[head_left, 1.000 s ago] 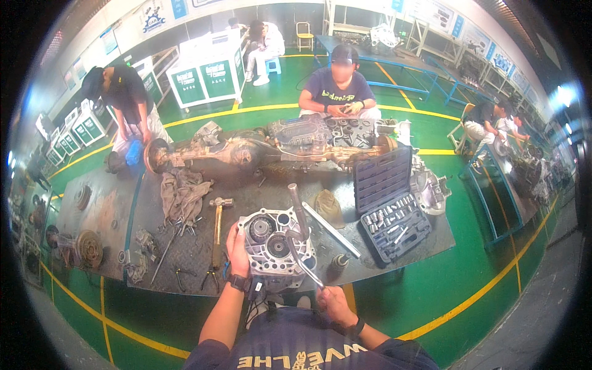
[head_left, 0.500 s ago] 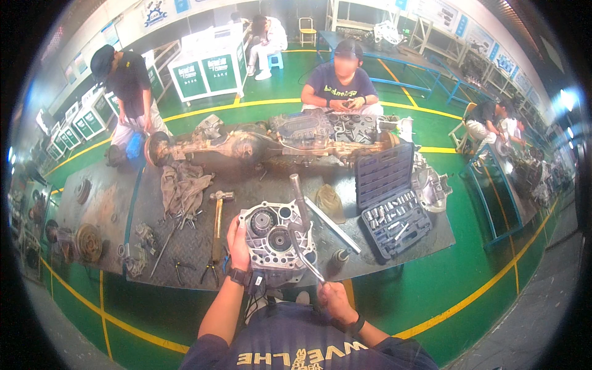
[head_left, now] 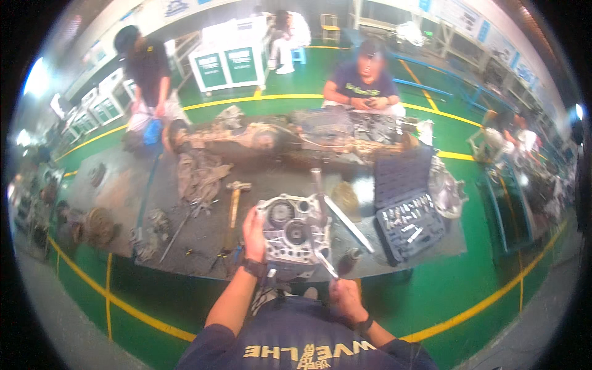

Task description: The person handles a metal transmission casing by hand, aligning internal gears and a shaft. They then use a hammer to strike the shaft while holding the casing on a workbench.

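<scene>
My left hand (head_left: 253,235) grips the left side of a silver gearbox housing (head_left: 277,250) at the table's near edge. Two round bearings or gears show in its open face. My right hand (head_left: 346,298) is closed around the near end of a silver metal handle (head_left: 325,264). That handle slants up across the housing's right side; blur hides how its head meets the casing. A thick metal bar (head_left: 317,180) stands up at the housing's far right corner. Just right of my right hand's tool is a dark cylindrical part (head_left: 350,259).
A hammer (head_left: 235,206), a rag (head_left: 198,176) and pliers lie to the left. On the right are a flat metal bar (head_left: 349,225) and an open socket case (head_left: 410,231). A long rusty axle (head_left: 246,137) spans the far side. One person (head_left: 364,80) sits opposite; another (head_left: 148,77) stands far left.
The whole view has shifted, moving the scene rightward and blurring it. My left hand stays on the housing, and my right hand keeps hold of the handle.
</scene>
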Motion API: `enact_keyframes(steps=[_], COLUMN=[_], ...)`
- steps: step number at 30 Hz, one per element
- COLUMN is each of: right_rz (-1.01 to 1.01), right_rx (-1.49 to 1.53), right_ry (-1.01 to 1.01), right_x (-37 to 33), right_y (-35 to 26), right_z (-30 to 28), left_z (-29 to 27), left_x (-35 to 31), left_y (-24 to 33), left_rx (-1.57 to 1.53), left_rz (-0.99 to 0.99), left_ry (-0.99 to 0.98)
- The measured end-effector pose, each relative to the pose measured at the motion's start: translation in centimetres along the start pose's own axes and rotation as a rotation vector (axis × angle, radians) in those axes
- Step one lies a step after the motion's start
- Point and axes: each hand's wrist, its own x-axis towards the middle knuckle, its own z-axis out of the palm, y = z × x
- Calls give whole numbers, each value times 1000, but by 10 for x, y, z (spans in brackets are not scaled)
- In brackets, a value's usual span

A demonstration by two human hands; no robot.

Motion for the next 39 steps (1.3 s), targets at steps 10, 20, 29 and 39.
enact_keyframes(steps=[10,20,29,39], right_rz=[-157,-72,-321,-106], right_rx=[-55,11,-274,-352], right_ry=[200,153,96,-85], right_x=[-5,2,-11,-3], right_y=[18,4,-59,-61], right_z=[-19,1,5,15], left_z=[9,-12,-14,-20], left_x=[-3,3,7,7], left_y=[-35,-10,-38,-48], left_rx=[13,351,-128,122], left_rz=[-13,46,11,-23], left_ry=[-90,-64,-152,-15])
